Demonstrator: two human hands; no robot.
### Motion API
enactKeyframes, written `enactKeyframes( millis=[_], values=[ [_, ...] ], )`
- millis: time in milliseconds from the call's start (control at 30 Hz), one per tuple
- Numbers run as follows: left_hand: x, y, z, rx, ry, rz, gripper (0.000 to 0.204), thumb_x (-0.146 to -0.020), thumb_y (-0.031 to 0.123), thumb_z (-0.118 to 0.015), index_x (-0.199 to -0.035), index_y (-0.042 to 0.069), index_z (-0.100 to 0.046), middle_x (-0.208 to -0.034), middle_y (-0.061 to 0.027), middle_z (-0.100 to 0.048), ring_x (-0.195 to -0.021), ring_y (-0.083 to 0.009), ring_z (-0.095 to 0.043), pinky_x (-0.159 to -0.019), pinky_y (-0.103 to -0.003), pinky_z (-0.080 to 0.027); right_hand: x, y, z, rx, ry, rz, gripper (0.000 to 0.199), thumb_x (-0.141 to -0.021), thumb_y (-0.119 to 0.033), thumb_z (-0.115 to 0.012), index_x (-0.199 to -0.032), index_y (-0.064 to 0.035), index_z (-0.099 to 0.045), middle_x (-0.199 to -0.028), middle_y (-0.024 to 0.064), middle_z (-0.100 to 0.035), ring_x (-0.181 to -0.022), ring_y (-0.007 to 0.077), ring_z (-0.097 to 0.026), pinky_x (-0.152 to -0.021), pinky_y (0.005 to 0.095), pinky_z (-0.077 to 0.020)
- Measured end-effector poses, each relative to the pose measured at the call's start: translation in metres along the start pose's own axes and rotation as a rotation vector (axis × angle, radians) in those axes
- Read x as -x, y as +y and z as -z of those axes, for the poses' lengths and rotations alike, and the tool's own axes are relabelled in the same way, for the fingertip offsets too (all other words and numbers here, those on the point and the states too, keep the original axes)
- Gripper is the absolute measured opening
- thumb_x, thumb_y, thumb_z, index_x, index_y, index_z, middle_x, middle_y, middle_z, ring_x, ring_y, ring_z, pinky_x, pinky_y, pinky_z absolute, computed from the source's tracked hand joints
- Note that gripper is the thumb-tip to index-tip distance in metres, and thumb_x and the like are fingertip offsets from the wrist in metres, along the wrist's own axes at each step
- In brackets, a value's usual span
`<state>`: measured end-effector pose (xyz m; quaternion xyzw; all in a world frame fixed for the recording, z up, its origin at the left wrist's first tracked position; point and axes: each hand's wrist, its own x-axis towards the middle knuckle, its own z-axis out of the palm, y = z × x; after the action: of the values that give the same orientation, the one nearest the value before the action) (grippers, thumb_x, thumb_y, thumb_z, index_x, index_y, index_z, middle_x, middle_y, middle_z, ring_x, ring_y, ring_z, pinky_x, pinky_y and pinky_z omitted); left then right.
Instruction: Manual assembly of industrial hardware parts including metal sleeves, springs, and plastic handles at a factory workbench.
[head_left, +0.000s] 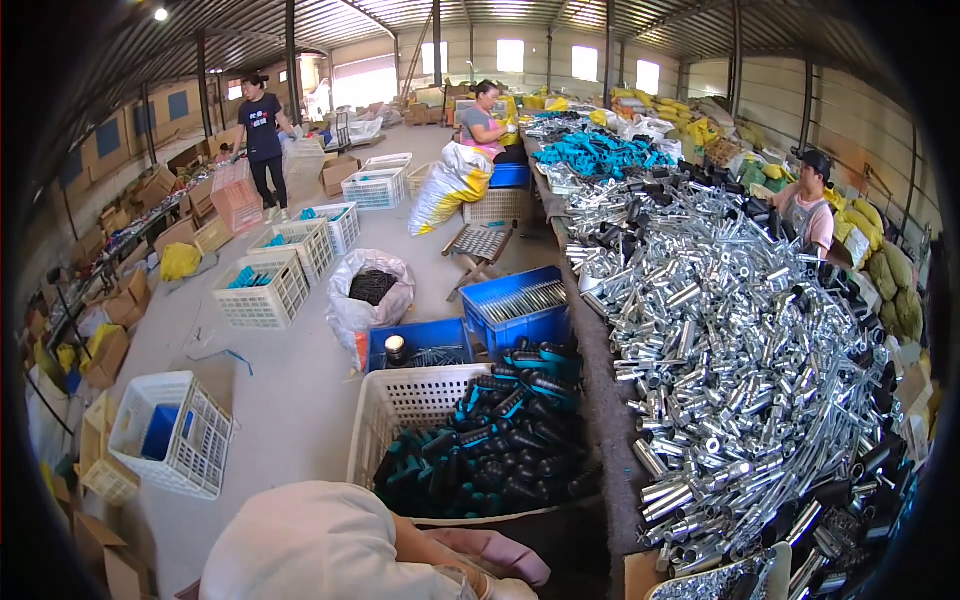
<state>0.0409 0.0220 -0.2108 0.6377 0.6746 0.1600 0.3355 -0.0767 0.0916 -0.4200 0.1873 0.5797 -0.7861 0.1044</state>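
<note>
Black and teal handles [530,450] are heaped in a white crate [362,425], set just in front of the wearer and beside the tabletop [605,420]. Below the crate, a pale sleeve [310,545] and a bare forearm [425,545] are seen. The left hand [510,590] is mostly cut off by the lower edge, so it cannot be told how far it is opened or whether anything is held. The right hand is hidden from view, and its state cannot be told either.

Behind the crate, a jar [396,352] and thin rods [440,356] are held in a low blue bin [430,328]; metal pieces [530,301] are laid in a taller blue tub [530,333]. A pale sack [342,305] is filled with dark strands [373,287]. The tabletop is covered with shiny metal parts [730,360], with teal pieces [605,155] piled toward its far end.

A co-worker [810,215] is seen across the tabletop; another [482,130] is seated near its far end, by a white-and-yellow sack [455,190]. A third [263,130] is seen standing at left, beyond several slatted crates [265,300].
</note>
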Motion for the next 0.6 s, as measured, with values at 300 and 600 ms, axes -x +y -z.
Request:
enactKeyframes(
  millis=[300,600],
  values=[
    [0.004,0.017,-0.001,0.019,0.019,-0.078,0.035,-0.073,0.034,-0.068,-0.103,0.017,-0.068,-0.086,-0.0156,-0.07,-0.082,-0.0386,-0.067,-0.07,-0.051,-0.054,0.027,-0.005,0.0,0.212,-0.001,0.016,0.032,-0.099,-0.024,-0.055,-0.118,-0.0007,-0.066,-0.1,0.0087,-0.07,-0.089,0.0219,-0.066,-0.083,0.0365,-0.0526],
    [-0.022,0.044,-0.001,0.119,0.063,0.046,0.034,-0.085,0.03,-0.063,-0.115,0.013,-0.067,-0.101,-0.0175,-0.071,-0.093,-0.0379,-0.069,-0.081,-0.048,-0.054,0.125,0.035,0.065,0.279,0.278,-0.064,0.033,-0.099,-0.024,-0.056,-0.119,0.0,-0.066,-0.102,0.0088,-0.071,-0.091,0.0214,-0.066,-0.084,0.0355,-0.0524]
  ],
)
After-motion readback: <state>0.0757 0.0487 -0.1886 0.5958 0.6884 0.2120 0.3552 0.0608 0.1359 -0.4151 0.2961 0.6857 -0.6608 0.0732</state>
